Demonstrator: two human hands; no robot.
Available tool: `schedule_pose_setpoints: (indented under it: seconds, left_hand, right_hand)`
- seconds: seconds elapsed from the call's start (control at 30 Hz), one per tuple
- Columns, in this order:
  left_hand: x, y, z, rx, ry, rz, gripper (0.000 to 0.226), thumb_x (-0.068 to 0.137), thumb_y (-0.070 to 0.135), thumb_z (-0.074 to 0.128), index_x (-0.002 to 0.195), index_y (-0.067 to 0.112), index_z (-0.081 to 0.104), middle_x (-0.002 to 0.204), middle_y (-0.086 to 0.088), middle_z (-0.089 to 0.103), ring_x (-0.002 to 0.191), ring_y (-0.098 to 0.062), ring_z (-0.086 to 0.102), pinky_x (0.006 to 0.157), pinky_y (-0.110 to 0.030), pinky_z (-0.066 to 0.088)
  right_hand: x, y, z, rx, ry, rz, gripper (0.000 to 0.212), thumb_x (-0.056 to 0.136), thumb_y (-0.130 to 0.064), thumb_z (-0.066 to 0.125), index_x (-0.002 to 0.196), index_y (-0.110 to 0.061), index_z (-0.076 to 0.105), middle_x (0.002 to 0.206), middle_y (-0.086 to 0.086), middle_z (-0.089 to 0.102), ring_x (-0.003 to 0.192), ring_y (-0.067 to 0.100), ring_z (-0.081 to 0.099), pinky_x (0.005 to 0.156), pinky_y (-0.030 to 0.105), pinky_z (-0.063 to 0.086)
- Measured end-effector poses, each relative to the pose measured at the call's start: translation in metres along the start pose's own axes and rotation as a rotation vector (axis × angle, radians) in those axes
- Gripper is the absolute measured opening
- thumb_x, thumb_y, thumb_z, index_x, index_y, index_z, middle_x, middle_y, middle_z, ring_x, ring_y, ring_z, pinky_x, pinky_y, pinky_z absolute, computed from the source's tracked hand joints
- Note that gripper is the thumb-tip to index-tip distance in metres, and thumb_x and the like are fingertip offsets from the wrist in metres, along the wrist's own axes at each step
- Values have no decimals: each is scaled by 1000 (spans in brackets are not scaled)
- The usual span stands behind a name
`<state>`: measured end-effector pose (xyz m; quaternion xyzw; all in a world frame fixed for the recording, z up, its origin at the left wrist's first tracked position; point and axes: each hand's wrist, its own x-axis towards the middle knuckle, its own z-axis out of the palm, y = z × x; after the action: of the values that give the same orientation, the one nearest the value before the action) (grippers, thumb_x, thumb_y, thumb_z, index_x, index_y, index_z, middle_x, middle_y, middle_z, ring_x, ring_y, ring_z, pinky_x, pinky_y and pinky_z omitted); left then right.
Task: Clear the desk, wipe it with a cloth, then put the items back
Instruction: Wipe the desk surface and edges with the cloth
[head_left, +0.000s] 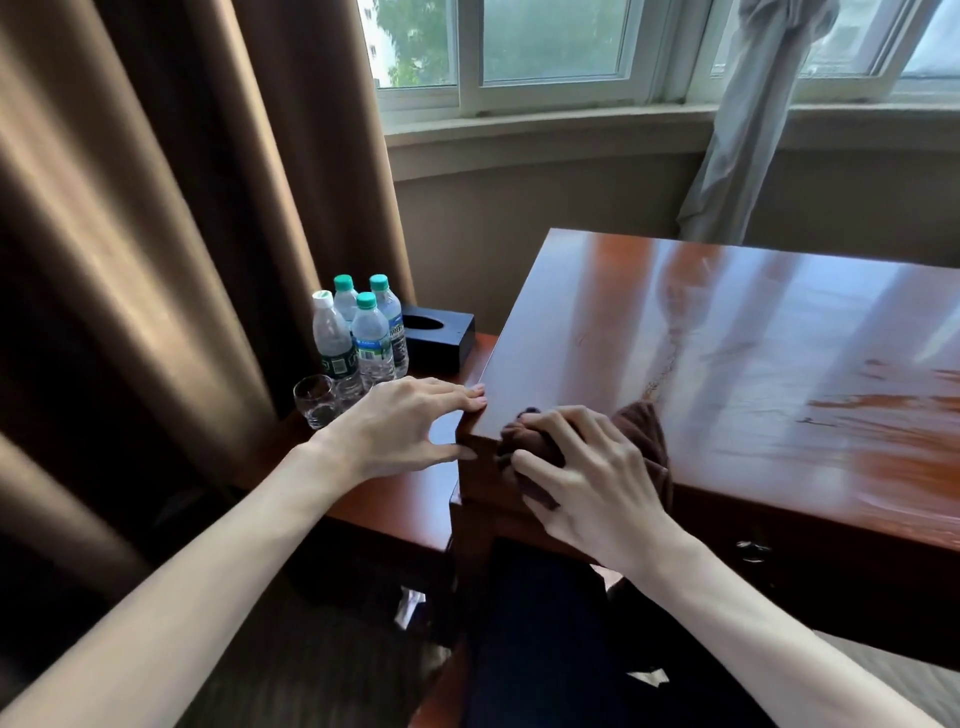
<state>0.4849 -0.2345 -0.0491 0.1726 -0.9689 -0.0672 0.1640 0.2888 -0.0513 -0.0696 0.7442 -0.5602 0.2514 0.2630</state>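
Cloth (641, 441), dark brown and bunched, lies on the near left corner of the tabletop (727, 332), partly draped over its front edge. The right hand (592, 483) presses down on it, fingers spread and curled over the folds, so this grip holds the cloth against the wood. The left hand (410, 426) rests at the tabletop's left corner with its grip wide: fingertips lie on the top edge and the thumb touches the side, with nothing held.

The tabletop is glossy reddish-brown wood that reflects pale bands of window light. Streaky, dull smears run across it from the cloth toward the far side and along the right part.

To the left, and lower, sits a side surface (395, 499) of the same wood. On it stand four clear water bottles (358, 332) in a tight cluster, three with green caps and one with a white cap. A small clear glass (314, 400) stands just beside them on the near side, and a black tissue box (439, 335) with an oval opening sits just behind them.

Heavy brown curtains (156, 208) fill the left of the room. A white-framed window (545, 57) runs along the back, and a pale sheer curtain (753, 119), tied in a knot, hangs behind the tabletop's far edge.
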Motion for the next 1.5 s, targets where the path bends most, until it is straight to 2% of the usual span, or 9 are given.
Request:
schedule_pose_setpoints:
  seconds: [0.37,0.5,0.57,0.63,0.83,1.0,1.23,1.37,1.5]
  left_hand:
    - [-1,7,-1,-37,9,-71,62,81,58,62,138,32,58,145,19,52,135,3,45,107,-36,47]
    - [11,25,-5,68,-9,-77,48,83,52,55,124,28,64,126,14,60,122,-4,50,101,-33,47]
    - [26,43,-3,31,31,-99,42,84,48,44,114,27,66,111,12,58,108,-8,51,94,-32,48]
    - [44,51,10,-53,106,-169,44,90,42,38,118,24,66,119,10,59,115,-10,51,98,-32,45]
    - [70,56,51,-157,177,-351,51,96,46,32,133,22,57,142,8,50,135,-12,41,103,-41,46]
    - [68,56,49,-130,150,-355,54,95,45,32,136,22,58,145,7,48,138,-11,38,103,-41,44]
    - [67,55,51,-139,195,-336,47,99,41,37,136,22,59,146,6,49,138,-10,37,107,-40,43]
    - [63,53,41,-215,163,-320,56,97,47,34,144,22,53,156,1,40,147,-11,27,121,-32,21]
    - [33,54,27,-178,-2,-136,67,92,69,50,150,36,42,160,19,26,150,4,12,124,-29,14]
  right_hand:
    - [8,-10,1,72,-12,133,15,85,-32,71,96,-21,71,114,3,67,98,31,62,83,43,51]
    - [0,38,-39,182,-90,476,22,79,-44,73,100,-39,71,107,-14,64,94,13,65,73,28,49]
    - [25,73,-26,144,-136,619,28,80,-46,72,106,-37,70,103,-9,61,93,21,65,76,34,50]
    - [44,91,-14,83,-168,716,28,81,-47,69,105,-32,70,100,-4,59,95,28,64,76,36,49]
    - [9,37,-35,185,-174,556,29,79,-57,64,103,-41,69,93,-16,57,87,8,62,68,30,53]
    - [58,97,2,49,-172,696,30,80,-52,64,101,-31,69,95,-4,59,94,26,64,76,37,53]
    - [22,49,-23,218,-199,491,29,79,-55,63,102,-38,69,94,-13,58,89,14,62,68,28,47]
    - [43,98,-4,45,-173,665,27,82,-50,65,100,-31,69,95,-5,57,92,27,63,71,34,45]
    - [24,70,-15,84,-163,547,26,84,-55,64,101,-35,69,96,-11,58,90,18,62,71,33,51]
